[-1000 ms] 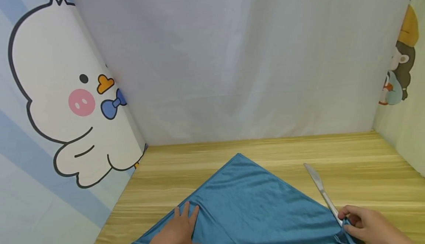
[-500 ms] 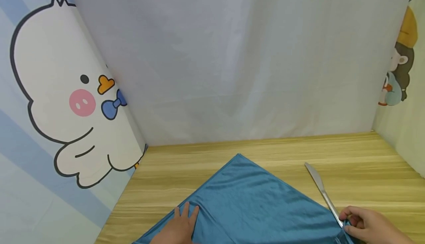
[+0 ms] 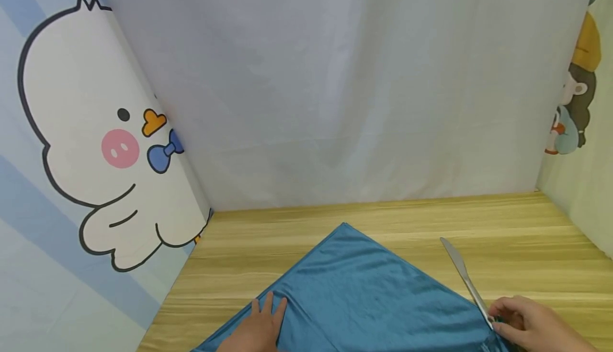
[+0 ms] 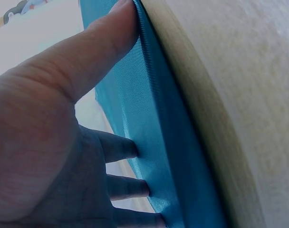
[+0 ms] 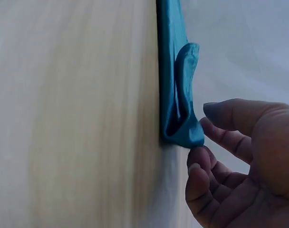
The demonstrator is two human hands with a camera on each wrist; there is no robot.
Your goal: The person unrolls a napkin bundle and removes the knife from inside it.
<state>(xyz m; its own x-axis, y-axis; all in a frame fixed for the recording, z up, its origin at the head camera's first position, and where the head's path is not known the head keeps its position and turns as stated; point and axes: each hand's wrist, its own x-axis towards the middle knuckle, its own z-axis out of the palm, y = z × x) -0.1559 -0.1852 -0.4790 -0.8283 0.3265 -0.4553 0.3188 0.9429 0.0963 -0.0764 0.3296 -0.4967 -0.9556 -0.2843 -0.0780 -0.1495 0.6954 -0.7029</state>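
Note:
A shiny blue cloth [image 3: 383, 293] lies folded on the wooden table, one corner pointing away from me. My left hand [image 3: 256, 325] rests on its left part with fingers spread; in the left wrist view, its thumb and fingertips touch the cloth [image 4: 135, 109]. At the cloth's right corner, my right hand [image 3: 524, 323] has loosely bent fingers. Its fingertips [image 5: 197, 161] touch or nearly touch a turned-over cloth flap [image 5: 185, 85], with the thumb apart. A silver table knife [image 3: 462, 272] lies along the right edge, handle end near the right fingertips; whether cloth covers that end is unclear.
The wood-grain table [image 3: 268, 229] meets a pale curtain [image 3: 359, 102] at the back. Printed cloth walls stand at both sides, with a cartoon duck [image 3: 91, 128] on the left and a cartoon figure [image 3: 577, 91] on the right.
The bit of cloth that stood up between my right fingers has dropped lower, and these fingers have loosened slightly. The left hand stays in place, and the knife has barely shifted.

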